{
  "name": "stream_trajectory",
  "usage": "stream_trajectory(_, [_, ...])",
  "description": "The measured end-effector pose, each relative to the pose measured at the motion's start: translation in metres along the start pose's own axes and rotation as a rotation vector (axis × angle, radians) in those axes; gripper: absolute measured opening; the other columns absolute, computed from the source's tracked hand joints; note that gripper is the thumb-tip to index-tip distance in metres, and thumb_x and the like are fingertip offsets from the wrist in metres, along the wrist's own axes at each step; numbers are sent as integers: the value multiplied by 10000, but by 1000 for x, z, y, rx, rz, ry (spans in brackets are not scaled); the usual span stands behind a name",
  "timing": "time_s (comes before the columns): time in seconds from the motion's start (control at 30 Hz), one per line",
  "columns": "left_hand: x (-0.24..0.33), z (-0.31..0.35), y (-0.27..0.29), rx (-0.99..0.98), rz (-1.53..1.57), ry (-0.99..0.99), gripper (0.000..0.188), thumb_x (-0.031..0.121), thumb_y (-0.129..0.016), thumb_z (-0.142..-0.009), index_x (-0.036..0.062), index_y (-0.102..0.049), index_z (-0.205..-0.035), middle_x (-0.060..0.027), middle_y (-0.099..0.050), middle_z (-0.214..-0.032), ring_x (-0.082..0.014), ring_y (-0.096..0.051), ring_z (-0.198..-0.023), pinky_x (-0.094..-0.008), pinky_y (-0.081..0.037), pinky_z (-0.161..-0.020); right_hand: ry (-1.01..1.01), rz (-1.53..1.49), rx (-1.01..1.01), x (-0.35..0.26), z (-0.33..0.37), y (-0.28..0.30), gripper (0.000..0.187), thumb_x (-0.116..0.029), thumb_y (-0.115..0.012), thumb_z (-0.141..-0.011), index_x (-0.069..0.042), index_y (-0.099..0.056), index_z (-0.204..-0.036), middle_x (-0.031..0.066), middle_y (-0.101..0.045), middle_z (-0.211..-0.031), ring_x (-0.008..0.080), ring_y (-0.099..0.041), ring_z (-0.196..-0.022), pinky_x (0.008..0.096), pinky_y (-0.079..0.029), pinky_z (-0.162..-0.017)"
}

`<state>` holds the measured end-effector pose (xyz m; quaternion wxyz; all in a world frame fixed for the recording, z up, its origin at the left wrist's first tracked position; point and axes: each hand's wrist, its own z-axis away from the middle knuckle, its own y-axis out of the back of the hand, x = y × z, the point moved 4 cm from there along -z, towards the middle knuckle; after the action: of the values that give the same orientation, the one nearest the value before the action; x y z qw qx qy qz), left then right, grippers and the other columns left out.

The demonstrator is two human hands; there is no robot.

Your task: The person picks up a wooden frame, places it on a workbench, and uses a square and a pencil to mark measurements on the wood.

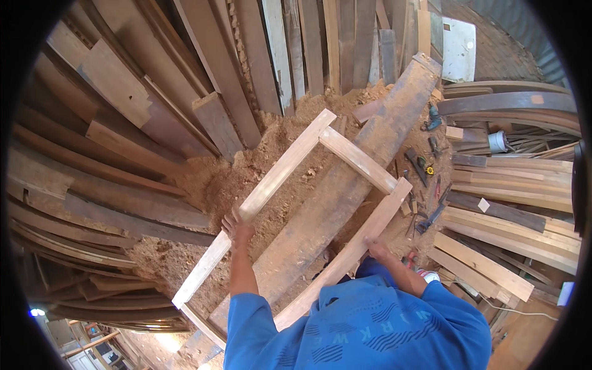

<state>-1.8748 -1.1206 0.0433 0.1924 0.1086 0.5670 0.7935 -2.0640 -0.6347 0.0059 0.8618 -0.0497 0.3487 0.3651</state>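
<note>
A rectangular wooden frame (287,165) of pale, planed boards lies at a slant across a long worn plank (320,219). My left hand (238,228) wraps its fingers over the frame's left rail, near the middle of its length. On the right rail, close to my body, my right hand (377,248) grips the board's outer edge; part of its fingers is hidden. A crosspiece (357,159) joins the two rails at the far end. Another short crosspiece (202,325) meets the left rail at the near end, and my blue shirt covers the rest of that end.
Sawdust (271,154) covers the ground around the plank. Hand tools, among them a yellow tape measure (430,169) and a blue-handled tool (435,217), lie to the right. Boards (228,80) lean along the left and far sides; stacked lumber (512,216) fills the right.
</note>
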Motion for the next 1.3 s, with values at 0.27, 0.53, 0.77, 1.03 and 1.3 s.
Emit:
stream_trajectory(0.27, [10,5,26,-211,37,-9,917,316,-697,-773,159,-179,-1512,-248,-286,-1495,-408,-246,-1397,-510,-168,-1149,129,190,-16,8,-4,7,436,-353,-516,-971,59,-646,-1031,83,-662,-866,171,-609,-798,347,-499,-704])
stream_trajectory(0.53, [4,2,18,-192,26,6,978,318,-713,-770,194,-112,-1531,-250,-263,-1513,-411,-220,-1412,-509,-143,-1163,152,142,27,5,-3,5,470,-363,-510,-948,80,-660,-908,144,-679,-794,198,-624,-783,394,-485,-693])
stream_trajectory(0.77, [2,-5,12,-182,40,3,1020,280,-701,-751,193,-56,-1537,-291,-211,-1522,-439,-171,-1427,-513,-116,-1171,175,165,16,19,-13,4,477,-368,-508,-948,84,-654,-897,150,-675,-778,200,-620,-771,398,-481,-674])
stream_trajectory(1.03, [6,-5,21,-200,1,-70,939,359,-737,-729,211,-217,-1496,-215,-411,-1422,-417,-345,-1338,-514,-264,-1108,190,174,27,29,-17,9,441,-380,-512,-976,44,-629,-1020,76,-650,-831,163,-602,-710,313,-490,-615])
stream_trajectory(1.3, [-15,-27,-2,-254,60,-181,947,472,-777,-697,302,-260,-1472,-202,-422,-1422,-415,-345,-1346,-545,-283,-1087,78,31,30,21,-8,8,424,-390,-518,-973,13,-645,-942,53,-623,-751,143,-572,-639,299,-457,-563])
